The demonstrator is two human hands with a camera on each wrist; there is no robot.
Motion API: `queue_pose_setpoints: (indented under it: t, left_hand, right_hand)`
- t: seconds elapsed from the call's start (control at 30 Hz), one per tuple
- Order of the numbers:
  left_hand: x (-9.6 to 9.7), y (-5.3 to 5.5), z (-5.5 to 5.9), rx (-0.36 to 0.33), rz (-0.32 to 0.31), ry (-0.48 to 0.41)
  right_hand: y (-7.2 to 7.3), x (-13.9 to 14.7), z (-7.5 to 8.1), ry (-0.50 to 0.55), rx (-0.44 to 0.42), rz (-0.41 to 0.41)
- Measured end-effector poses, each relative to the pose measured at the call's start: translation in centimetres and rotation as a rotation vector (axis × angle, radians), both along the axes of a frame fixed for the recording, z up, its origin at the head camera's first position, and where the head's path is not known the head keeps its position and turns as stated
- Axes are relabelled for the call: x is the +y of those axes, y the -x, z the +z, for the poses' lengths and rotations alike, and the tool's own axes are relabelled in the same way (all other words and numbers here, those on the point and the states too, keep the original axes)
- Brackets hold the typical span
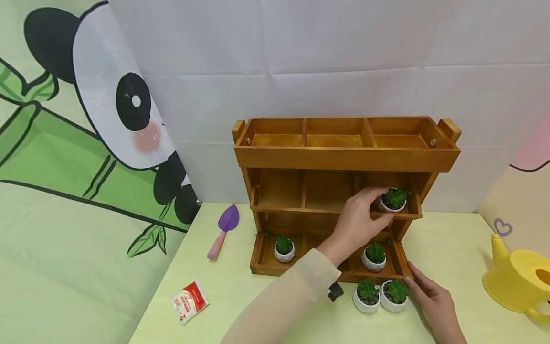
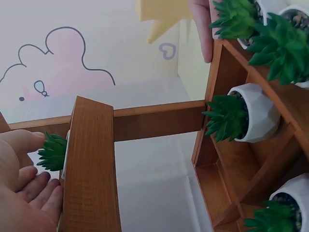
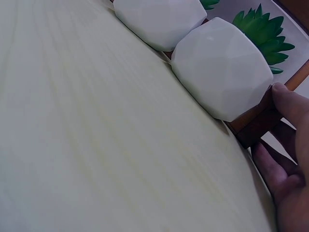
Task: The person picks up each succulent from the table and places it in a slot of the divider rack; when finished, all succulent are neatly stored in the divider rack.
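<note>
My left hand [image 1: 358, 215] reaches to the right compartment of the middle tier of a brown wooden plant shelf [image 1: 343, 160]. Its thumb and fingers hold a small potted succulent [image 1: 394, 199] in a white pot, straddling it at the left side. In the left wrist view, a wooden slat hides most of that pot and green leaves [image 2: 52, 152] show between thumb and fingers. Down at the lower tier's front right corner, my right hand [image 1: 434, 303] grips the wood, its thumb [image 3: 285, 96] above and fingers beneath. Two potted succulents [image 1: 366, 296] stand beside this hand.
Two more potted succulents [image 1: 284, 249] sit in the bottom tier, left and right. A purple trowel [image 1: 223, 230] and a red-and-white packet [image 1: 190, 302] lie to the left on the table [image 1: 167, 329]. At the right stands a yellow watering can [image 1: 513, 279].
</note>
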State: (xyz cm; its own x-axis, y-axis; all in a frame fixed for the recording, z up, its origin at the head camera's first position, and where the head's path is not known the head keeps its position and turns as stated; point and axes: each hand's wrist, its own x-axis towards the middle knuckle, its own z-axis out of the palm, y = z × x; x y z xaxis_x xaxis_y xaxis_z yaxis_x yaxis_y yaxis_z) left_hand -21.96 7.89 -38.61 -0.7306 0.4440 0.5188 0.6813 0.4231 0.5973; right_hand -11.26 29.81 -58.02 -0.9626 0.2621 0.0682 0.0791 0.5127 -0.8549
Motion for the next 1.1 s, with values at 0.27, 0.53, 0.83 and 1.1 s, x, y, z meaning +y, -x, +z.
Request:
queue_pose_setpoints:
  t: [0.27, 0.53, 0.83, 1.1]
  left_hand:
    - [-1.1, -1.2, -1.1, 0.005, -0.061, -0.108]
    - [-1.7, -2.4, -2.4, -0.040, -0.109, -0.202]
    - [-2.5, -3.6, -4.9, -0.199, -0.147, -0.285]
    - [-3.4, -4.4, -8.5, -0.288, -0.130, -0.291]
  right_hand:
    - [0.0, 0.0, 0.2, -0.007, -0.028, -0.002]
    - [0.0, 0.0, -0.1, 0.021, -0.007, 0.000]
    - [0.0, 0.1, -0.1, 0.002, -0.004, -0.001]
    - [0.0, 0.1, 0.0, -0.001, -0.008, -0.003]
